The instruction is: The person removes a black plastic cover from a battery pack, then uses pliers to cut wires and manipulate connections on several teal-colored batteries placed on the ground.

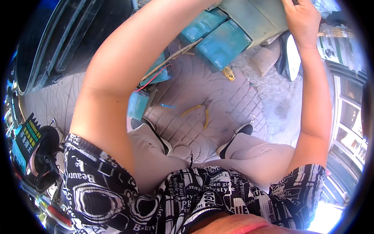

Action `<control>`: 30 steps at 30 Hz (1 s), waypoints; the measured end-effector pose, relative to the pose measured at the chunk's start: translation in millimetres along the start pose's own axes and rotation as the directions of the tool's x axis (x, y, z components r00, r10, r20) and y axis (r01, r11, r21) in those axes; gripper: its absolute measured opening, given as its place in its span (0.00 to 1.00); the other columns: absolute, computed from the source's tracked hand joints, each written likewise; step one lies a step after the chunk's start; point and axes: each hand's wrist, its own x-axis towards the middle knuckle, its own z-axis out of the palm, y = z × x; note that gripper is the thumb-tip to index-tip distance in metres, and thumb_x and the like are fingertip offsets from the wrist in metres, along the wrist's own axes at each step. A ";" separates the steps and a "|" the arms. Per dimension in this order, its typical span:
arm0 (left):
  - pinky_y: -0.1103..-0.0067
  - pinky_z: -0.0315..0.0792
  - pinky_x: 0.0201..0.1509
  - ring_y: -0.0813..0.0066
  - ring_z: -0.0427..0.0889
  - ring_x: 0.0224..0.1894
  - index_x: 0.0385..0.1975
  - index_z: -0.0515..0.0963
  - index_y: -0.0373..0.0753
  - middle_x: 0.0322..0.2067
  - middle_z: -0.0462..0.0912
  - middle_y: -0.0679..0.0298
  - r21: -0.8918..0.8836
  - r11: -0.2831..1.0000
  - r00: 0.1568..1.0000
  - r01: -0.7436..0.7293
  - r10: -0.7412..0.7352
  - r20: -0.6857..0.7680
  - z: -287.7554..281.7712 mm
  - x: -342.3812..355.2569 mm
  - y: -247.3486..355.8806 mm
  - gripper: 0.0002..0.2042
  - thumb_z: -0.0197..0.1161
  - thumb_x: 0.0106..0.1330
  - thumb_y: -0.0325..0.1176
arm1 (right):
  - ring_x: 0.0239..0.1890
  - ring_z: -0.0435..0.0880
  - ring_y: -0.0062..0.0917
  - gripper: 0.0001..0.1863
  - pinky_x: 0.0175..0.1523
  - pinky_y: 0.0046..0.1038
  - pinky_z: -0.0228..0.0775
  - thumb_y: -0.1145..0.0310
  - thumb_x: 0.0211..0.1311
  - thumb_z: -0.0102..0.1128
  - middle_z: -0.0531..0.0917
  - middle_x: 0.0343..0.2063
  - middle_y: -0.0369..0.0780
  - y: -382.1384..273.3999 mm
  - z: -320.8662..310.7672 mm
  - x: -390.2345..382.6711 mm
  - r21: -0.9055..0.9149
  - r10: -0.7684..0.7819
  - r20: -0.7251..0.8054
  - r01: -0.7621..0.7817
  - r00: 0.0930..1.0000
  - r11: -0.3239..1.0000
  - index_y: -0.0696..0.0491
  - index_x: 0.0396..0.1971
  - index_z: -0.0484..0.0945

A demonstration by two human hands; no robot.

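Observation:
My left forearm point(144, 43) stretches up to the top edge, where only a sliver of my left hand point(213, 4) shows; its fingers are cut off. My right hand point(304, 19) is at the upper right, beside the right edge of a grey-green plastic casing point(257, 17). Its fingers are curled, but the tips run out of the picture, and what they grip is hidden. Just below the casing stand teal box-shaped blocks, one point(224, 45) in front and another point(204, 25) behind it. Pliers with yellow handles point(206, 117) lie spread on the paving between my feet.
More teal blocks point(137, 105) sit by my left forearm, with a red wire point(156, 78) and a thin stick point(171, 58). On the ground are a small yellow object point(229, 74) and a blue strip point(167, 105). A dark ribbed container point(58, 43) stands left; a parked vehicle point(39, 152) is below it.

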 end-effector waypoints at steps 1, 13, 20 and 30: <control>0.72 0.74 0.30 0.66 0.82 0.27 0.30 0.79 0.32 0.26 0.81 0.58 0.201 0.974 0.993 -0.101 0.112 -0.048 -1.1 0.6 -1.2 0.14 0.60 0.68 0.39 | 0.39 0.86 0.25 0.13 0.47 0.25 0.75 0.69 0.62 0.62 0.87 0.34 0.44 4.6 -0.1 1.2 0.002 -0.042 -0.004 0.042 0.999 0.999 0.58 0.43 0.83; 0.58 0.74 0.36 0.48 0.81 0.28 0.25 0.80 0.38 0.22 0.82 0.52 0.824 0.161 0.593 -0.544 0.768 0.242 20.8 21.6 -12.9 0.19 0.50 0.71 0.45 | 0.45 0.80 0.42 0.13 0.52 0.38 0.70 0.66 0.62 0.58 0.83 0.40 0.48 -17.6 -4.2 -16.0 -0.049 -0.184 0.028 0.185 0.983 0.982 0.55 0.42 0.81; 0.60 0.77 0.35 0.50 0.84 0.31 0.25 0.83 0.39 0.25 0.84 0.50 0.890 0.005 0.740 -0.456 0.558 0.376 30.6 11.7 0.0 0.23 0.43 0.73 0.44 | 0.34 0.70 0.28 0.11 0.43 0.31 0.64 0.65 0.74 0.45 0.73 0.32 0.42 37.9 5.7 -128.4 -0.123 0.118 -0.093 -0.129 0.989 0.984 0.57 0.34 0.70; 0.59 0.77 0.40 0.53 0.86 0.35 0.30 0.84 0.37 0.30 0.86 0.52 0.889 0.018 0.799 -0.458 0.446 0.403 28.0 9.8 6.9 0.23 0.43 0.73 0.45 | 0.58 0.72 0.43 0.25 0.60 0.40 0.69 0.59 0.62 0.59 0.75 0.53 0.49 5.2 105.7 -268.8 -0.415 0.544 0.738 -0.368 0.399 0.832 0.59 0.54 0.71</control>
